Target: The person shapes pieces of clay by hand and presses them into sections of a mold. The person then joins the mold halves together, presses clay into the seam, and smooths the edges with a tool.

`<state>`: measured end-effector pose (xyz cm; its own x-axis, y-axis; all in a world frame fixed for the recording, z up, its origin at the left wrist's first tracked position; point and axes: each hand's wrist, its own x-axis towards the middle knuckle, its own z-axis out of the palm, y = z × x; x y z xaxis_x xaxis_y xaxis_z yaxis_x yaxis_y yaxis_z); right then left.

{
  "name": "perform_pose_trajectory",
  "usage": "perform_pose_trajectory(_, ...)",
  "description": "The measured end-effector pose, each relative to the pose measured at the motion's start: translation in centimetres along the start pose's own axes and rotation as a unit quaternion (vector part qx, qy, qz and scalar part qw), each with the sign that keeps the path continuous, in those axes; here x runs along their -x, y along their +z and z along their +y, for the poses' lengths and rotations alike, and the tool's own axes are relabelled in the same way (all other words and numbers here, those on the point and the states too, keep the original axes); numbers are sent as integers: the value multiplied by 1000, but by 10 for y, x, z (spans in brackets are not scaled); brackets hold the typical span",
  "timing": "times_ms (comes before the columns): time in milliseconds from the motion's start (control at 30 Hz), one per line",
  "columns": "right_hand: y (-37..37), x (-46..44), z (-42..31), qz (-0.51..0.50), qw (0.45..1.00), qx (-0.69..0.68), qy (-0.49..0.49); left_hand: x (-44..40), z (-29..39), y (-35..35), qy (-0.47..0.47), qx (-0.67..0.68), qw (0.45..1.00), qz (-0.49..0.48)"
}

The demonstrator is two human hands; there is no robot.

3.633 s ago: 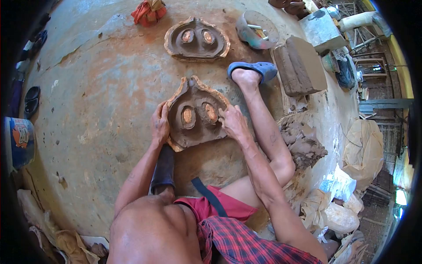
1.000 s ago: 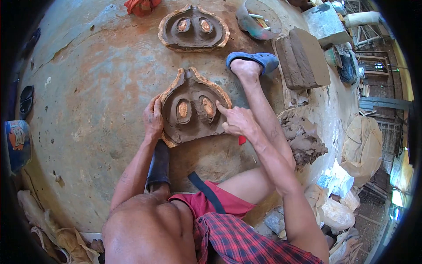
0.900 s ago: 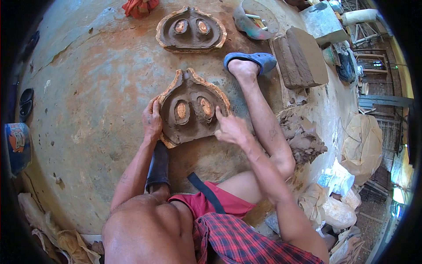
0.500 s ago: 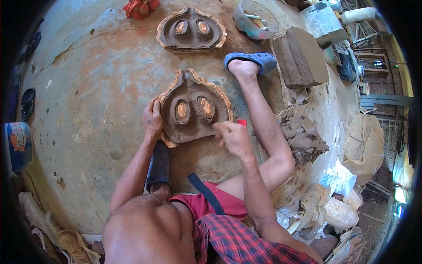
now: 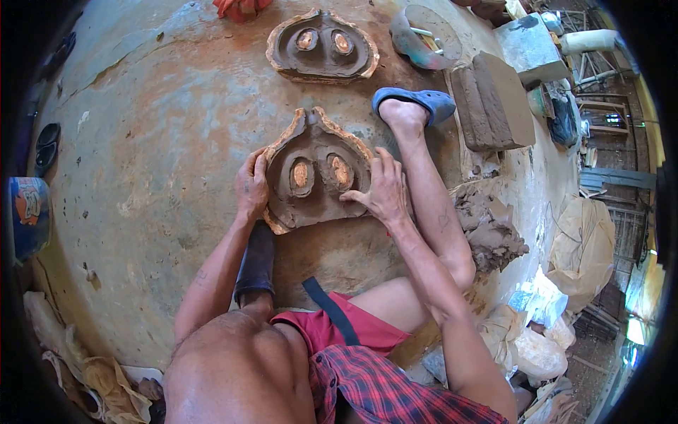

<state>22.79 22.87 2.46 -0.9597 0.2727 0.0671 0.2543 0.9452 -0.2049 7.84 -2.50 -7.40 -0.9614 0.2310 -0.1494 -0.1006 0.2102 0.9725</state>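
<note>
A plaster-like mould lined with wet brown clay point(image 5: 321, 208) lies on the floor in front of me, with a notch at its far edge and two oval hollows showing pale orange centres. My left hand point(image 5: 252, 185) is closed on its left rim, thumb on top. My right hand point(image 5: 383, 187) holds the right rim, its fingers over the outer edge and its thumb reaching in onto the clay near the right oval. A similar clay-lined mould point(image 5: 323, 69) lies farther away.
Right of my bent leg are a large clay block point(image 5: 494, 102) and a heap of torn clay point(image 5: 491, 230). A basin with tools point(image 5: 424, 39) stands behind my blue clog point(image 5: 424, 102). A blue bucket point(image 5: 30, 215) is at the left; wrapped bundles lie at the lower right.
My right hand has gone from a blurred position above the mould's lower right corner to its right rim. My left hand keeps its hold on the left side. The view has shifted slightly.
</note>
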Motion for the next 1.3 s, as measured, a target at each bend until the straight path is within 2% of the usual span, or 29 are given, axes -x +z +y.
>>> perform_pose_trajectory(33, 5, -2, -1, 0, 1000, -1, -2, -2, -1, 0, -8, 2, 1000, 3)
perform_pose_trajectory(100, 8, 8, 0, -11, 996, -46, 75, 4, -2, 2, -20, 5, 1000, -3)
perform_pose_trajectory(200, 15, 10, 5, 8, 993, -104, 47, -4, -6, 2, 1, 26, 1000, -16)
perform_pose_trajectory(267, 8, 8, 0, -1, 993, -108, 52, -3, -7, 1, 1, 18, 1000, -10)
perform_pose_trajectory(333, 8, 6, -4, -28, 990, -95, 100, -1, -7, 1, -3, 18, 1000, -12)
perform_pose_trajectory(433, 6, 12, -16, -8, 988, -69, 139, -1, -4, 1, -6, 15, 1000, -10)
perform_pose_trajectory(533, 6, 18, -36, 40, 991, -82, 101, -2, -4, 3, 4, 2, 1000, -1)
perform_pose_trajectory(600, 13, 17, -44, 38, 989, -92, 108, 1, -5, 0, 12, -14, 1000, 5)
perform_pose_trajectory(667, 18, 12, -48, 45, 986, -56, 150, 0, -5, 1, 16, -4, 1000, -1)
perform_pose_trajectory(800, 4, 12, -63, 76, 991, -12, 111, -4, -8, 2, 6, 9, 1000, 5)
perform_pose_trajectory(867, -11, 9, -61, 122, 987, -83, 62, 0, -4, 1, 8, -8, 1000, 6)
perform_pose_trajectory(933, -19, -6, -50, 122, 983, -120, 63, 3, -1, 0, 4, -11, 1000, 8)
perform_pose_trajectory(1000, -22, -25, -38, 13, 984, -163, 67, 1, 2, 2, 9, -11, 1000, 7)
perform_pose_trajectory(1067, -23, -45, -36, -7, 979, -200, 44, 1, 4, 1, 1, -8, 1000, 8)
perform_pose_trajectory(1133, -20, -60, -33, -164, 972, -165, 17, 3, 7, 1, -3, -2, 1000, 9)
perform_pose_trajectory(1167, -18, -64, -34, -166, 972, -164, 15, 3, 9, 1, -7, 4, 1000, 6)
perform_pose_trajectory(1233, -12, -68, -35, -225, 964, -130, -65, 3, 8, -1, -6, -5, 1000, 6)
perform_pose_trajectory(1300, -3, -74, -36, -259, 958, -96, -78, 0, 7, 1, -3, -13, 1000, 4)
